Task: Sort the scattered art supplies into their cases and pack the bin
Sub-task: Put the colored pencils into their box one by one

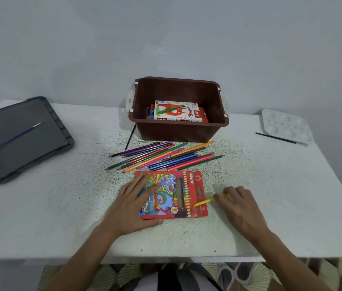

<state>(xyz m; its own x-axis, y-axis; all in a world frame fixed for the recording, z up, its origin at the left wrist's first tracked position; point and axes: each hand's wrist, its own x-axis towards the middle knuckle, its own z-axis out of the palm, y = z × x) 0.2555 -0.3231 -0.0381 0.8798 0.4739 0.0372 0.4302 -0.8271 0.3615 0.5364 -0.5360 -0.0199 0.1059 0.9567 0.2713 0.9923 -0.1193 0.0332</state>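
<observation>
A red colour pencil box (178, 196) lies flat on the white table in front of me, its flap open on the right. My left hand (132, 208) rests on the box's left part, fingers spread and thumb against its near edge. My right hand (239, 204) pinches a yellow pencil (204, 201) whose tip lies at the box's open flap. Several loose coloured pencils (161, 157) are scattered between the box and the brown bin (180, 131). Inside the bin lies an oil pastels box (178, 113).
A dark grey bin lid (23, 137) sits at the far left with a blue paintbrush (16, 135) on it. A white paint palette (285, 124) and a dark brush (281, 139) lie at the far right. Another dark brush (130, 137) leans by the bin's left side.
</observation>
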